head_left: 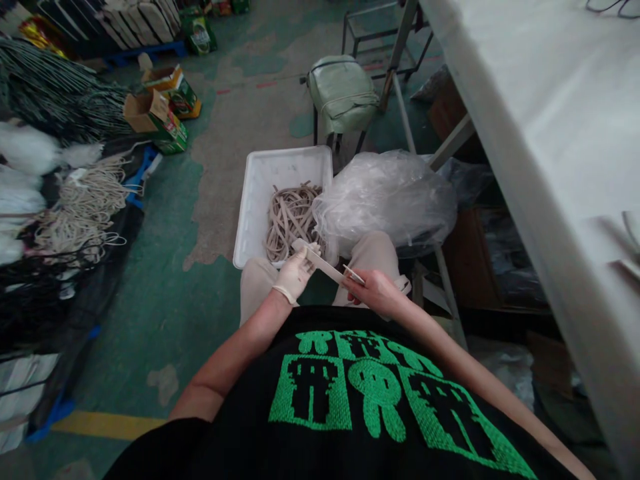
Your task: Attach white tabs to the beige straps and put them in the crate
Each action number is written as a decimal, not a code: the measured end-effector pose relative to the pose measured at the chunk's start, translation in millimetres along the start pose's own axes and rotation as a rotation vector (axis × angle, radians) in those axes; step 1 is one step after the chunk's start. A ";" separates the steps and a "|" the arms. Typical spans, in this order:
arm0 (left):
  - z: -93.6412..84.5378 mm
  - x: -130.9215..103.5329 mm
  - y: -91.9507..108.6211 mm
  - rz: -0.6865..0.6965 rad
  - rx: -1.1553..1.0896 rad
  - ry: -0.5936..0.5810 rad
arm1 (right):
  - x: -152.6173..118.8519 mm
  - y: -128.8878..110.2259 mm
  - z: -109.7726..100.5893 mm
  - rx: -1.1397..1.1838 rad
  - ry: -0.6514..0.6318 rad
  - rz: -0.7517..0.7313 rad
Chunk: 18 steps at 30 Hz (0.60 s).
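Note:
A pale flat strip (324, 265) stretches between my two hands above my lap. My left hand (296, 272), in a whitish glove, pinches its upper left end. The bare fingers of my right hand (373, 291) are closed round the strip's other end, along with a small, thin, light-coloured tool (354, 274) whose kind I cannot make out. Just beyond my hands stands a white plastic bin (257, 175) holding a tangled heap of brownish-grey flat straps (293, 217).
A clear plastic bag (390, 197) bulges beside the bin. Behind it is a stool with a wrapped green bundle (343, 93). A pale-topped table (565, 100) runs along the right. Cord bundles (85, 207) and open cartons (157, 120) lie left.

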<state>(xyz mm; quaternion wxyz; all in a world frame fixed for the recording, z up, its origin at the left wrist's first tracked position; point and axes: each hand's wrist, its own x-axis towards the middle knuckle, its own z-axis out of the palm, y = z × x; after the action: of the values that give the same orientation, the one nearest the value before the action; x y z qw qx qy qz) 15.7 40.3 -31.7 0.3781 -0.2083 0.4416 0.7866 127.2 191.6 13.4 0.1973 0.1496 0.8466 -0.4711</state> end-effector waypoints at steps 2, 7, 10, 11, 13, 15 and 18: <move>0.8 -0.6 -0.7 -0.014 0.022 -0.033 | -2.8 1.9 2.3 -0.004 0.023 0.030; 10.4 -8.5 -19.6 -0.071 0.074 -0.192 | 5.4 4.7 5.1 0.156 0.116 -0.027; 9.3 -8.0 -9.1 -0.135 0.046 -0.091 | 2.6 16.9 -6.9 0.266 0.152 -0.098; 7.7 -7.5 -2.4 -0.165 0.036 -0.059 | -0.4 21.7 -11.5 0.283 0.220 -0.136; 4.2 -7.4 10.6 -0.218 0.020 -0.032 | -8.3 28.6 -17.9 0.248 0.378 -0.272; 2.1 -8.4 18.3 -0.241 0.002 -0.025 | -16.9 28.9 -18.2 0.145 0.437 -0.467; 1.6 -9.6 17.0 -0.245 -0.024 -0.014 | -27.0 17.6 -9.5 -0.015 0.376 -0.656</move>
<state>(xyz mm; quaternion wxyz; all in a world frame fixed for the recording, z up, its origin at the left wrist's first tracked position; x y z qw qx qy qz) 8.5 32.2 -15.4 0.4717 -0.2598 0.4007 0.7412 156.8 206.9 17.9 -0.1219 -0.0473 0.8744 -0.4673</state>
